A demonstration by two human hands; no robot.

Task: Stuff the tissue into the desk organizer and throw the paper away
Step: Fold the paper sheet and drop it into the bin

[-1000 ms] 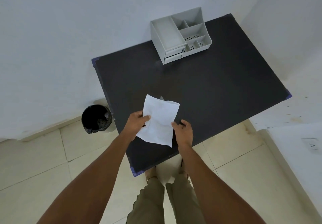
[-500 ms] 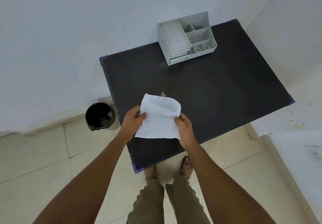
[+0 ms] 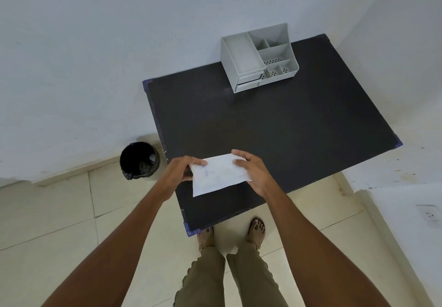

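A white folded tissue [image 3: 218, 175] with faint blue marks is held flat above the near part of the black table [image 3: 275, 127]. My left hand [image 3: 181, 170] pinches its left edge and my right hand [image 3: 251, 168] grips its right edge. The grey desk organizer [image 3: 258, 58], with several open compartments and two small drawers, stands at the table's far edge against the wall, well away from both hands. I see no separate sheet of paper.
A black-lined bin [image 3: 140, 160] stands on the tiled floor left of the table by the wall. White walls close in at the back and the right. My legs and sandalled feet are just below the table's near edge.
The tissue has been folded down from a taller, open-topped shape into a flat, wider rectangle. Both hands have spread apart to its side edges.
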